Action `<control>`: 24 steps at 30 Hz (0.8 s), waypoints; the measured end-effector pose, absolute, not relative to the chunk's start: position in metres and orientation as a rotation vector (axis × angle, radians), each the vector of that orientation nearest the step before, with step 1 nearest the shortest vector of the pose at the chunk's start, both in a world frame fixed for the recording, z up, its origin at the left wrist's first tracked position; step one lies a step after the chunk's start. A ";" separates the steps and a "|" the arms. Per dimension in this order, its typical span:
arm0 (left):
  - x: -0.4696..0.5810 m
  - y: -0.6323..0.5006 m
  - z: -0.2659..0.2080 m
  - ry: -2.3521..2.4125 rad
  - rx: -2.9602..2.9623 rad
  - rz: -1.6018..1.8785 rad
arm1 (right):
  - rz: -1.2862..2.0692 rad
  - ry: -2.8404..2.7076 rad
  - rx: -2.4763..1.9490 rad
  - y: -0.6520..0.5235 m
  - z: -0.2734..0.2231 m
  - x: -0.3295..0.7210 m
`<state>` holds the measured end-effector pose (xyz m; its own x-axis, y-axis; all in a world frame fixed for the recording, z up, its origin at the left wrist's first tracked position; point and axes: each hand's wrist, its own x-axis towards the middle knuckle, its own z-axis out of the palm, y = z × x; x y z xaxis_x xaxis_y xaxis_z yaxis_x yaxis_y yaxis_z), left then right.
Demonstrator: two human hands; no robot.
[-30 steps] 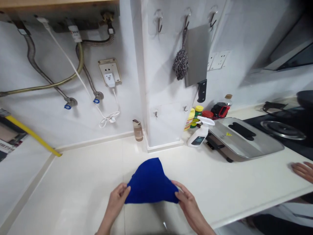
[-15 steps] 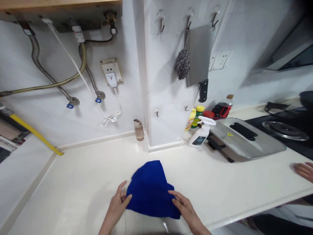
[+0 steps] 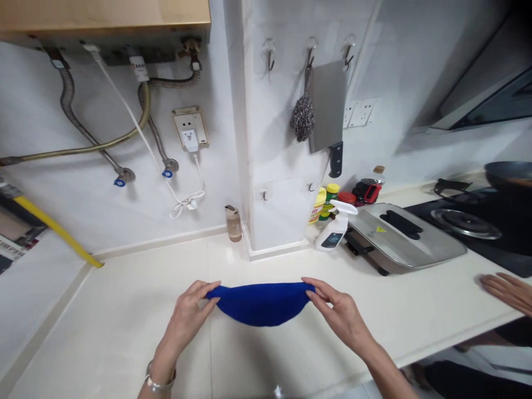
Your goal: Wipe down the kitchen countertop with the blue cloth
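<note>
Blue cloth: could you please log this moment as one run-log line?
left hand: pinching blue cloth | right hand: pinching opposite end | cloth: stretched above countertop

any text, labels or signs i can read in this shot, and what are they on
No words can be read.
Yellow triangle warning sign on the steel lid: symbol only, no legible text.
Dark label on the white spray bottle: too small to read.
Yellow bottle label: blurred.
White tag with red print on the hose: blurred.
Printed paper at the left edge: too blurred.
The blue cloth, pinched by the left hand and right hand, bears no print.
</note>
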<state>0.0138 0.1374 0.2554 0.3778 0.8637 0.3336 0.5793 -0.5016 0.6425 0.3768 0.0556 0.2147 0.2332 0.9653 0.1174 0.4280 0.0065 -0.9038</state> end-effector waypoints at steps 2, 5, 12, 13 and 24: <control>0.016 0.144 0.263 1.245 2.278 0.978 | 0.682 -1.386 -1.576 0.059 0.227 0.380; 0.021 0.154 0.266 1.270 2.338 1.027 | 0.610 -1.462 -1.567 0.066 0.238 0.383; 0.034 0.167 0.267 1.407 2.412 1.240 | 0.225 -1.514 -1.511 0.081 0.248 0.377; 0.032 0.166 0.267 1.397 2.396 1.289 | 0.173 -1.507 -1.491 0.079 0.249 0.376; -0.006 0.087 0.181 1.301 2.011 0.194 | 0.800 -1.737 -1.521 -0.008 0.129 0.366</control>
